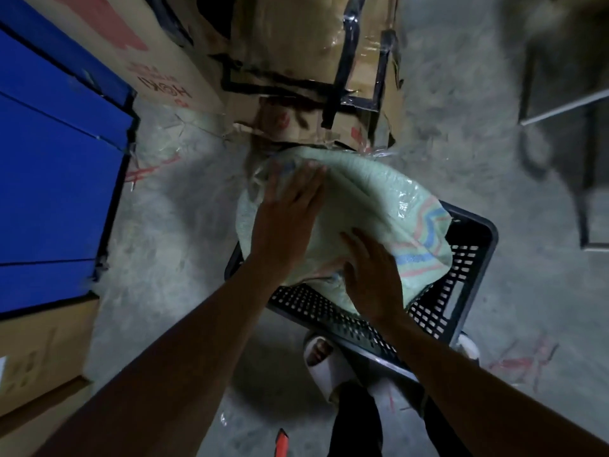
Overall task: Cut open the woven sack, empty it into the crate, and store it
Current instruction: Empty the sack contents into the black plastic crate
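A pale green woven sack point(372, 199) with pink and blue stripes lies bulging over a black perforated plastic crate point(458, 285) on the concrete floor. My left hand point(286, 219) lies flat on the sack's far left side, fingers spread. My right hand point(372, 275) presses on the sack's near edge, above the crate's inside. I cannot tell whether either hand grips the fabric. An orange-red handle, perhaps a cutter point(281, 443), lies on the floor at the bottom edge.
Taped cardboard boxes point(296, 61) are stacked right behind the sack. Blue panels point(56, 179) and another carton point(36, 357) fill the left. A metal frame point(560, 110) stands at the right. My white-slippered foot point(324, 364) is against the crate's near side.
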